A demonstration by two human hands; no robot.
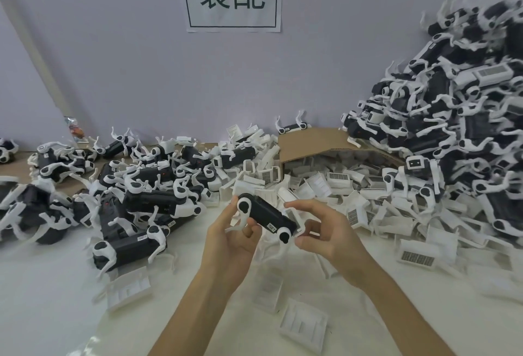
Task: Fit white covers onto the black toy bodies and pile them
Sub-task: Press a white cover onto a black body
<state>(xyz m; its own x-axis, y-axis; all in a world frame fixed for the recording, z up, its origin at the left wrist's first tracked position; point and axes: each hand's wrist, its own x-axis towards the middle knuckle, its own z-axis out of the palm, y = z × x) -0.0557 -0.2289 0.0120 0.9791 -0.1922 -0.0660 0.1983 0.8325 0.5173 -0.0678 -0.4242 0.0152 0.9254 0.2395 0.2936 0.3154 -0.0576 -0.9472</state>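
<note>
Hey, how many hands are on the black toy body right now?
2. The left hand grips the black toy body at its upper-left end; the right hand pinches its lower-right end.

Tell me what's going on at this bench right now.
A person holds one black toy body with white legs over the white table. The left hand grips one end and the right hand pinches the other end. Loose white covers spill from a cardboard box. A low heap of toy bodies lies on the left, and a tall pile rises on the right.
</note>
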